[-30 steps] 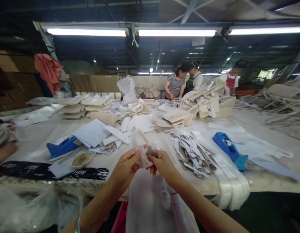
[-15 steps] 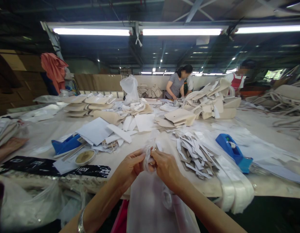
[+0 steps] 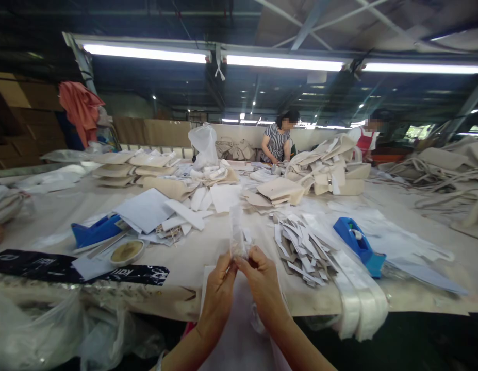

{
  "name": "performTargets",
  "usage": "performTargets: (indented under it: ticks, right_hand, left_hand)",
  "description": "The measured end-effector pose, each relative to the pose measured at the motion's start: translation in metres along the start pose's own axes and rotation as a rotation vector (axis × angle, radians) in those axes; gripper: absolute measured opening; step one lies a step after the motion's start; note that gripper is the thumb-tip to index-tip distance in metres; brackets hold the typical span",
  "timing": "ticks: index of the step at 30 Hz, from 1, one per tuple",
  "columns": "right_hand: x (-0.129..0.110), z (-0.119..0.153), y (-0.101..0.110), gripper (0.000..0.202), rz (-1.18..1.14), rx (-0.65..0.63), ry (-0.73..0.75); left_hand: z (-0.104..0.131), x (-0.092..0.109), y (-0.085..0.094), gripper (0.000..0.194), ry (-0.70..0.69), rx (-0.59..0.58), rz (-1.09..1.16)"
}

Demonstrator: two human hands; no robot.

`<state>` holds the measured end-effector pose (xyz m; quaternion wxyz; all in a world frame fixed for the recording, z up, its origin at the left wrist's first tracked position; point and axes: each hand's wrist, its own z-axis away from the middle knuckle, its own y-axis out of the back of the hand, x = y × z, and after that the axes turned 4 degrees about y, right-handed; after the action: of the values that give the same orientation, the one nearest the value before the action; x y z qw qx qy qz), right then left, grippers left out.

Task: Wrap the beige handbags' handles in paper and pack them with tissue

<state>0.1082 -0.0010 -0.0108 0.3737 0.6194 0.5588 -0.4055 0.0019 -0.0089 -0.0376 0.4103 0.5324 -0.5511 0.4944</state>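
Note:
Near the table's front edge, my left hand (image 3: 220,286) and my right hand (image 3: 265,281) are close together, fingers pinched. Between them they hold the lower end of a narrow clear plastic sleeve (image 3: 236,226), which stands upright above the fingertips. Whether anything is inside the sleeve I cannot make out. Right of my hands lies a heap of white and grey card strips (image 3: 302,250). White sheets (image 3: 144,208) are spread to the left. Below my forearms a pale sheet (image 3: 239,335) hangs over the edge.
Blue tape dispensers stand at left (image 3: 94,232) and right (image 3: 358,245). A round tub (image 3: 126,251) sits by a black printed strip (image 3: 41,265). Clear plastic strips (image 3: 357,304) drape over the front edge. Beige bag pieces (image 3: 335,172) are piled behind; a co-worker (image 3: 276,141) stands beyond.
My hands have come closer together and lower, with the wrists drawn in. The bunched plastic now stands up straight as a narrow sleeve. The camera view has shifted slightly.

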Motion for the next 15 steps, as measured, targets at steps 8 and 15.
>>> performTargets:
  ticks: [8,15]
  right_hand:
    - [0.004,0.011,0.013,0.026,0.245,-0.168,0.511]
    - [-0.009,0.018,0.011,0.011,0.246,-0.227,0.175]
  left_hand:
    - [-0.015,0.037,0.009,0.046,0.276,-0.308,0.490]
    - [0.004,0.033,0.005,0.041,0.073,-0.137,0.305]
